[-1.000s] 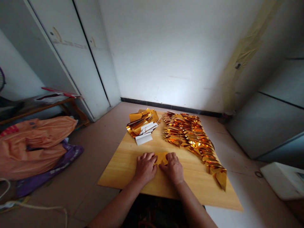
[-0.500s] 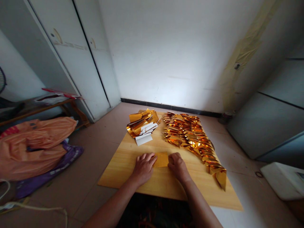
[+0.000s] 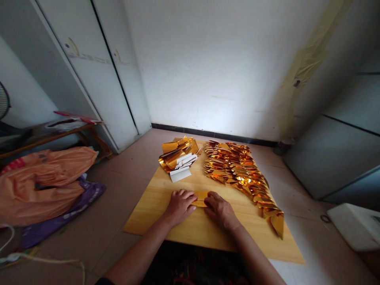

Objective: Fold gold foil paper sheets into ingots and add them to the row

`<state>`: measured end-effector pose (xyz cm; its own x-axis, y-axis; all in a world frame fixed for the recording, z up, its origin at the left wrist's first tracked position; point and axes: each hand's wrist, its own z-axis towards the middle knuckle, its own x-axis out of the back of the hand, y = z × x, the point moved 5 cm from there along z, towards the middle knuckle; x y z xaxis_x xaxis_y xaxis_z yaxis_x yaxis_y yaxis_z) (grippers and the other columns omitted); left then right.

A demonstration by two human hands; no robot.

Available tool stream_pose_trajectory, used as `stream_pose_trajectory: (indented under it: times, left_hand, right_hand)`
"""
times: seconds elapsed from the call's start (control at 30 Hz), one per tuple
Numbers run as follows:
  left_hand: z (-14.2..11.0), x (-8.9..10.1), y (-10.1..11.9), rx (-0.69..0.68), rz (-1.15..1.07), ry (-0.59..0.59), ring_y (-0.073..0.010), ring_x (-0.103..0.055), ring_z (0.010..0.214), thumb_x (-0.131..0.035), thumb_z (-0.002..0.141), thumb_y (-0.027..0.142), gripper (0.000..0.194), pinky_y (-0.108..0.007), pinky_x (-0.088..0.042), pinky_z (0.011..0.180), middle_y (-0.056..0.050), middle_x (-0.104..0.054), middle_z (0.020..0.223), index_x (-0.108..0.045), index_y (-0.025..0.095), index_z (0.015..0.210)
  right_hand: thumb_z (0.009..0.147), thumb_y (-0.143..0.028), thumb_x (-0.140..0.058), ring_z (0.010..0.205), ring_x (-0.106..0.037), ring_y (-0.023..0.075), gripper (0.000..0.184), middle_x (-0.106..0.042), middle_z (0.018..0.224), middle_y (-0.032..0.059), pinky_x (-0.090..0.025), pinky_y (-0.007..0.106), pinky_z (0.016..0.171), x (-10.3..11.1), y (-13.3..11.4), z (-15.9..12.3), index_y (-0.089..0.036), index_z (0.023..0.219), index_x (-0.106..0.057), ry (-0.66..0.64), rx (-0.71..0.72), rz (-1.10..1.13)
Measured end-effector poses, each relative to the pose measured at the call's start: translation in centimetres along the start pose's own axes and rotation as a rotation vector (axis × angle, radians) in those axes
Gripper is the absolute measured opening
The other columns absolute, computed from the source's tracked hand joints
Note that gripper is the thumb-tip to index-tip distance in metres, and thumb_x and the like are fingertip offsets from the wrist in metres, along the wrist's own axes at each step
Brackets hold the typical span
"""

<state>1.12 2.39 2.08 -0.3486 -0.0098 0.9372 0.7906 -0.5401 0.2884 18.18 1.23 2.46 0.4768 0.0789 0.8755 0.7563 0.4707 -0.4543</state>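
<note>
In the head camera's view, I see both of the person's bare hands close together over a wooden board (image 3: 151, 215), low and near its front edge. Between them lies a small piece of gold paper (image 3: 202, 199), flat on the wood, its middle showing in the narrow gap. The left hand (image 3: 179, 206) covers the paper's left end, fingers bunched over it and thumb tucked close at the near side. The right hand (image 3: 220, 209) has hold of the right end, its fingertips resting on top and its thumb half hidden beneath, so I cannot tell how firmly it pinches.

Beyond the left hand, toward the wall (image 3: 208, 71), sits a loose heap of gold sheets (image 3: 172, 152), a few turned white side up. Past the right hand, and apart from it, rows of folded gold pieces (image 3: 233, 166) overlap down the board's right side, the nearest one pointed. Off to the left, an orange bag (image 3: 62, 168) and a purple bag (image 3: 67, 213) lie on the floor.
</note>
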Motion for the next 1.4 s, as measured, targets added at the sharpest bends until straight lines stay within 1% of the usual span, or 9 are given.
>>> stream_pose_trajectory:
  times: [0.13, 0.2, 0.27, 0.43, 0.57, 0.67, 0.83, 1.1, 1.4]
  left_hand:
    - [0.5, 0.2, -0.6, 0.021, -0.065, 0.028, -0.0198, -0.053, 0.100, -0.050, 0.089, 0.030, 0.025, -0.037, -0.033, 0.086, -0.001, -0.067, 0.107, -0.060, 0.029, 0.111]
    - [0.7, 0.2, -1.0, 0.064, -0.095, 0.043, -0.0187, -0.055, 0.096, -0.047, 0.091, 0.030, 0.021, -0.035, -0.033, 0.085, -0.001, -0.069, 0.097, -0.064, 0.027, 0.103]
    - [1.1, 0.2, -1.3, 0.114, -0.123, 0.069, -0.0180, -0.056, 0.093, -0.045, 0.091, 0.030, 0.023, -0.034, -0.034, 0.084, -0.001, -0.070, 0.093, -0.066, 0.025, 0.098]
    - [2.3, 0.0, -1.9, 0.247, -0.147, 0.117, -0.0165, -0.058, 0.081, -0.049, 0.088, 0.029, 0.024, -0.028, -0.036, 0.073, -0.002, -0.068, 0.078, -0.067, 0.020, 0.075]
    - [3.1, -0.3, -2.0, 0.272, -0.097, 0.137, -0.0152, -0.056, 0.077, -0.052, 0.086, 0.026, 0.023, -0.026, -0.036, 0.070, -0.002, -0.064, 0.074, -0.061, 0.018, 0.067]
    - [3.4, -0.7, -2.2, 0.278, -0.041, 0.143, -0.0143, -0.055, 0.076, -0.052, 0.086, 0.026, 0.023, -0.025, -0.036, 0.068, -0.002, -0.062, 0.074, -0.058, 0.017, 0.065]
    - [3.6, -0.9, -2.2, 0.306, 0.035, 0.102, -0.0138, -0.054, 0.073, -0.053, 0.086, 0.029, 0.022, -0.025, -0.035, 0.064, -0.002, -0.060, 0.077, -0.058, 0.018, 0.067]
    - [3.4, -0.5, -1.3, 0.287, 0.124, 0.073, -0.0167, -0.056, 0.083, -0.050, 0.088, 0.026, 0.019, -0.027, -0.038, 0.069, -0.005, -0.060, 0.085, -0.061, 0.018, 0.074]
    - [3.3, -0.6, -1.0, 0.279, 0.182, 0.066, -0.0187, -0.056, 0.084, -0.046, 0.089, 0.024, 0.020, -0.029, -0.041, 0.071, -0.007, -0.059, 0.087, -0.062, 0.017, 0.079]
  right_hand:
    - [0.087, -0.022, -0.048, 0.092, -0.061, 0.0135, 0.017, -0.062, 0.105, 0.0041, -0.046, 0.022, 0.081, 0.1, 0.5, 0.6, -0.022, 0.093, -0.064, 0.032, -0.031, 0.099]
    - [0.088, -0.023, -0.046, 0.089, -0.061, 0.0128, 0.018, -0.064, 0.098, 0.0025, -0.045, 0.021, 0.079, 0.1, 1.0, 0.9, -0.022, 0.090, -0.064, 0.059, -0.092, 0.136]
    - [0.089, -0.025, -0.046, 0.087, -0.061, 0.0126, 0.019, -0.065, 0.094, 0.0015, -0.044, 0.020, 0.076, 0.1, 1.5, 1.2, -0.022, 0.090, -0.065, 0.073, -0.195, 0.143]
    - [0.091, -0.035, -0.045, 0.083, -0.062, 0.0138, 0.024, -0.066, 0.092, 0.0033, -0.040, 0.021, 0.067, 0.0, 2.1, 2.1, -0.021, 0.088, -0.063, 0.050, -0.480, -0.014]
    - [0.092, -0.037, -0.042, 0.081, -0.063, 0.0143, 0.026, -0.065, 0.095, 0.0044, -0.038, 0.022, 0.062, 0.0, 1.6, 2.7, -0.020, 0.089, -0.061, 0.028, -0.576, -0.136]
    - [0.093, -0.035, -0.039, 0.077, -0.064, 0.0147, 0.026, -0.064, 0.096, 0.0053, -0.037, 0.022, 0.059, -0.2, 1.1, 2.8, -0.020, 0.093, -0.060, 0.033, -0.614, -0.211]
    - [0.094, -0.033, -0.037, 0.076, -0.065, 0.0157, 0.026, -0.064, 0.097, 0.0070, -0.039, 0.023, 0.059, -0.6, 0.8, 2.8, -0.019, 0.095, -0.058, 0.023, -0.639, -0.286]
    - [0.093, -0.037, -0.039, 0.083, -0.066, 0.0183, 0.028, -0.066, 0.097, 0.0090, -0.041, 0.024, 0.062, -0.3, 1.3, 3.3, -0.018, 0.096, -0.059, -0.056, -0.649, -0.266]
    - [0.091, -0.036, -0.041, 0.089, -0.066, 0.0210, 0.029, -0.067, 0.100, 0.0115, -0.044, 0.027, 0.068, 0.2, 1.4, 3.9, -0.017, 0.097, -0.063, -0.111, -0.631, -0.242]
